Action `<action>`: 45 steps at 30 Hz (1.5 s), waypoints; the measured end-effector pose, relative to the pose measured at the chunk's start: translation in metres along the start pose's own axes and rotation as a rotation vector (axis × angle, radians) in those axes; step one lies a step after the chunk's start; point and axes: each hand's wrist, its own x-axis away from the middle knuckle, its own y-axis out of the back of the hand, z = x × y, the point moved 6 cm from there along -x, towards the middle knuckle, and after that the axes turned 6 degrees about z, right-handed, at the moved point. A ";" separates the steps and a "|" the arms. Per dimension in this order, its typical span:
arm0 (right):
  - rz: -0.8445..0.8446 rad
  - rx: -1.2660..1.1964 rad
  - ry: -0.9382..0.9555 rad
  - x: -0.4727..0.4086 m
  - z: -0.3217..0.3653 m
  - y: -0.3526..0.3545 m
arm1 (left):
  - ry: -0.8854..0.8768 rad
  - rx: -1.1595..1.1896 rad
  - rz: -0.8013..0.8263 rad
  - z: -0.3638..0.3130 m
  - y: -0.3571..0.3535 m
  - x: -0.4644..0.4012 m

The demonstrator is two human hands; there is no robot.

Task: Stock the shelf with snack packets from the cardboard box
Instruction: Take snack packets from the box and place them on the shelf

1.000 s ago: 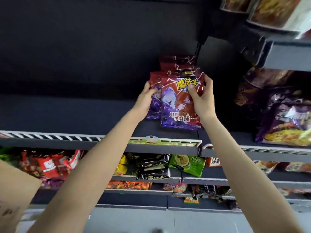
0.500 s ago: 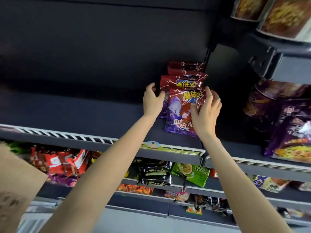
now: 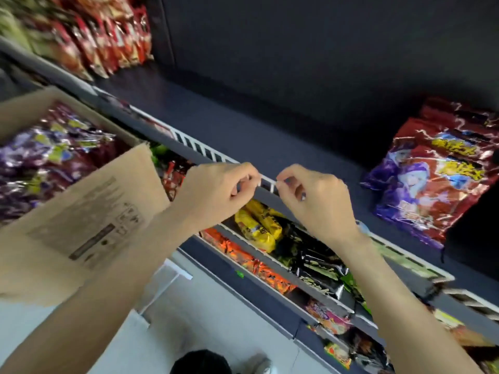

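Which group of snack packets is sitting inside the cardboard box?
The purple and maroon foil packets on the far left lie inside the cardboard box. The red and purple packets stand on the shelf, right.

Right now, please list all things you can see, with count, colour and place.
snack packets: a few stacked, red and purple, right on the dark shelf
cardboard box: one, brown, at left, flap open, purple packets inside
red packets: a row, upper left on the shelf
lower shelves' packets: several, yellow, orange, black, green
shoe: one, pale, bottom edge
left hand: loosely curled, holds nothing
right hand: loosely curled, holds nothing
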 end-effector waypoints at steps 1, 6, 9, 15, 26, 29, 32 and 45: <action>0.107 0.009 0.013 -0.008 0.015 -0.019 | 0.004 -0.051 0.040 0.018 0.006 0.019; 0.614 0.028 0.148 -0.043 0.096 -0.120 | 0.203 -0.070 0.299 0.122 0.035 0.124; 0.706 -0.081 0.208 -0.071 0.156 -0.171 | 0.472 0.037 0.363 0.195 0.068 0.192; 0.600 -0.402 0.249 -0.155 0.254 -0.266 | 0.819 0.155 0.064 0.335 0.130 0.277; 0.795 0.201 -0.068 -0.235 0.270 -0.414 | 0.896 -0.050 0.507 0.462 0.054 0.276; 0.918 0.097 -0.138 -0.232 0.268 -0.428 | 0.892 -0.132 0.677 0.465 0.031 0.274; 0.862 -0.031 -0.106 -0.232 0.274 -0.430 | 0.867 -0.227 0.584 0.465 0.031 0.276; 0.295 -0.260 0.079 -0.236 0.296 -0.333 | 0.811 0.156 0.181 0.460 0.093 0.265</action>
